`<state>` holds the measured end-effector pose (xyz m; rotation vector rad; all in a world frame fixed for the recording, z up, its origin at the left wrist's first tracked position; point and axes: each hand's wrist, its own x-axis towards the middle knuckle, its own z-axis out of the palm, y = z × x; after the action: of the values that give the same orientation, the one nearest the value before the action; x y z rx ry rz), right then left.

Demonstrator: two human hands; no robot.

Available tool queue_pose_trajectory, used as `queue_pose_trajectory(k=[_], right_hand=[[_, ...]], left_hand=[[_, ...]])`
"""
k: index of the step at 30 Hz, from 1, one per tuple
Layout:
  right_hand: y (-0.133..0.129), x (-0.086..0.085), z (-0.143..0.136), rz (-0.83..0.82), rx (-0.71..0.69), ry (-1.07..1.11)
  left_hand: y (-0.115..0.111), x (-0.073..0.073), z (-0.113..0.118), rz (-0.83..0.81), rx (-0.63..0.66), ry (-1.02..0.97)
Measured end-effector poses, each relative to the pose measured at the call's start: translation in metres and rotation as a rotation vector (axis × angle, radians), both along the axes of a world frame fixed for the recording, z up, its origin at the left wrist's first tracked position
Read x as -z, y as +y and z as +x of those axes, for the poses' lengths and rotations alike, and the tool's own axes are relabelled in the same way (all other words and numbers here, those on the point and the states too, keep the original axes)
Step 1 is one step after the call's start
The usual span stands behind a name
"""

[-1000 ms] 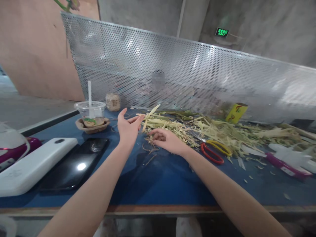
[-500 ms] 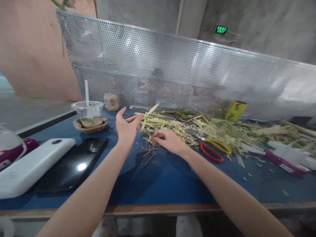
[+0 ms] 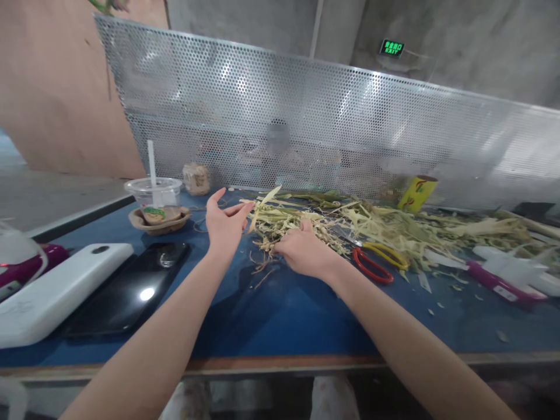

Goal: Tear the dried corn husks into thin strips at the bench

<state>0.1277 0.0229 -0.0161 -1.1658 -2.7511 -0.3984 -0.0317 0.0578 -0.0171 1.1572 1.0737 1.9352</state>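
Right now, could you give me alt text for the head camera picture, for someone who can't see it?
A person's left hand has its fingertips at a pale husk strip, while the right hand is at shredded husk on a blue tabletop. Red-and-yellow-handled scissors lie right; a black smartphone lies left.

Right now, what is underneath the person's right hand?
Pale plant scraps show along the far side of the right hand, with the blue tabletop on its near side. Whatever lies directly beneath the hand is covered.
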Motion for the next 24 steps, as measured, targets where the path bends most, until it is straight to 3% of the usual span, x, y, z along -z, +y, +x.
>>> queue_pose_trajectory(k=[8, 15, 24], right_hand=[[0.001, -0.007, 0.006, -0.112, 0.031, 0.095], [-0.001, 0.009, -0.009, 0.113, 0.002, 0.088], [0.002, 0.022, -0.018, 0.263, -0.252, -0.077]], left_hand=[[0.001, -0.001, 0.0, -0.011, -0.012, 0.013], [0.0, -0.001, 0.001, -0.017, -0.015, 0.015], [-0.003, -0.002, 0.001, -0.013, -0.017, 0.015]])
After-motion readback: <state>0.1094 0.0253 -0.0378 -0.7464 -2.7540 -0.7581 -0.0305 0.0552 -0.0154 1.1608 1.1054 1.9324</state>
